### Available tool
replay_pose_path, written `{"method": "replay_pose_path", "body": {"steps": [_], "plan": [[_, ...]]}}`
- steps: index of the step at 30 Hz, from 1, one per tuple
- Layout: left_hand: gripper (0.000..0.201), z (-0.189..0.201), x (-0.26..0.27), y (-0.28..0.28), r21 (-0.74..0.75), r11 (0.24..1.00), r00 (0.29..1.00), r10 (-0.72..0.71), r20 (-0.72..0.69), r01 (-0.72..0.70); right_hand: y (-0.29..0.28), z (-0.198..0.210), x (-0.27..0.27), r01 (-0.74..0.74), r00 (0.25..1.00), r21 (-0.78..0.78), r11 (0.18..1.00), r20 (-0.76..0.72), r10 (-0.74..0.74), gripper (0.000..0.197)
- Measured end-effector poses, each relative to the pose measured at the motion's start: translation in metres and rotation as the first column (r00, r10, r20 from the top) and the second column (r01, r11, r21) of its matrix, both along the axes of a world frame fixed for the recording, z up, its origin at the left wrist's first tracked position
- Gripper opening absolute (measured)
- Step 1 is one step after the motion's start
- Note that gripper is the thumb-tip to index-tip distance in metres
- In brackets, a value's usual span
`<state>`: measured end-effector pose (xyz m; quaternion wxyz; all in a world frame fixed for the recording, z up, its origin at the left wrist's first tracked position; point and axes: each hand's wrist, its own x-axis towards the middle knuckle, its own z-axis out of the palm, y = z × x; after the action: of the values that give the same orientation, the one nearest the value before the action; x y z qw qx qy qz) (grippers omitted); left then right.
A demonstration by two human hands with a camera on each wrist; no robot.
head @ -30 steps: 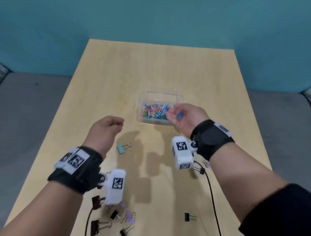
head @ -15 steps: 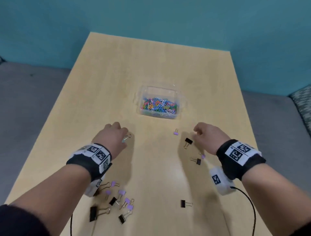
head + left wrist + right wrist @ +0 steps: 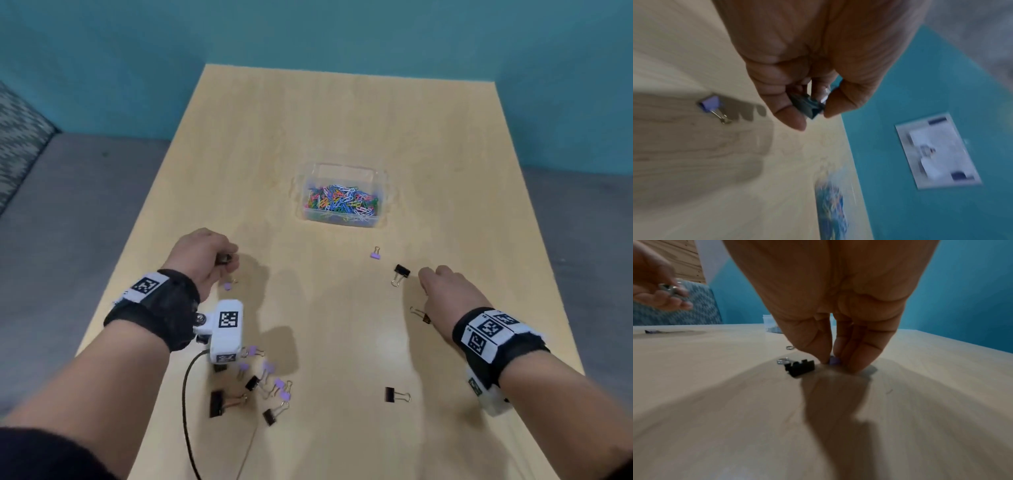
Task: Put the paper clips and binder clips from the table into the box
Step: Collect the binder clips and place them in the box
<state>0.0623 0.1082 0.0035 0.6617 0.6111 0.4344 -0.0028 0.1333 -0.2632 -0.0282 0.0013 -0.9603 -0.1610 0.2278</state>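
The clear box (image 3: 340, 222) of coloured paper clips stands mid-table. My left hand (image 3: 228, 261) hovers left of it, thumb and fingers pinching a teal binder clip (image 3: 807, 105); a purple clip (image 3: 227, 286) lies just below it on the table (image 3: 325, 113). To the right, my right hand (image 3: 423, 276) points down, and its fingertips (image 3: 854, 365) pinch a small purple binder clip (image 3: 833, 361) on the wood. A black binder clip (image 3: 401, 272) lies touching-close to the left of those fingers. Another purple clip (image 3: 375, 255) sits between that hand and the box.
Several black and purple binder clips (image 3: 262, 389) lie clustered near the front left under my left wrist. A lone black clip (image 3: 394, 395) is front centre and another (image 3: 424, 317) lies beside my right wrist. A cable (image 3: 186, 411) trails off the front edge.
My right hand left the box and came down onto the table at the right, closing on a purple clip. My left hand dropped onto the teal clip and took hold of it.
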Motion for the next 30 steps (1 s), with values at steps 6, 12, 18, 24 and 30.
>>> {"method": "replay_pose_path", "body": {"steps": [6, 12, 18, 24, 30], "plan": [[0.019, -0.022, -0.027, 0.025, 0.398, 0.889, 0.957, -0.125, -0.263, 0.225, -0.004, -0.004, 0.006, 0.053, 0.998, 0.01, 0.999, 0.016, -0.054, 0.021], [0.018, -0.035, -0.03, 0.006, 0.515, 0.397, 0.65, -0.422, -0.632, 0.759, -0.015, -0.008, 0.0, 0.315, 0.948, 0.235, 0.919, -0.042, -0.314, 0.017], [0.019, -0.038, -0.022, -0.002, 0.508, 0.331, 0.607, -0.42, -0.675, 0.795, -0.036, -0.001, -0.013, 0.856, 0.089, 0.207, -0.473, -0.961, -0.26, 0.021], [0.014, -0.036, -0.03, 0.01, 0.535, 0.643, 0.832, -0.35, -0.431, 0.548, -0.014, 0.002, -0.027, 0.891, 0.421, 0.441, 0.109, -0.714, -0.559, 0.014], [0.021, -0.02, -0.05, 0.03, -0.076, 0.99, 0.99, 0.115, -0.079, -0.121, 0.001, -0.008, -0.031, 0.26, 0.961, 0.14, 0.955, -0.134, -0.242, 0.031]]}}
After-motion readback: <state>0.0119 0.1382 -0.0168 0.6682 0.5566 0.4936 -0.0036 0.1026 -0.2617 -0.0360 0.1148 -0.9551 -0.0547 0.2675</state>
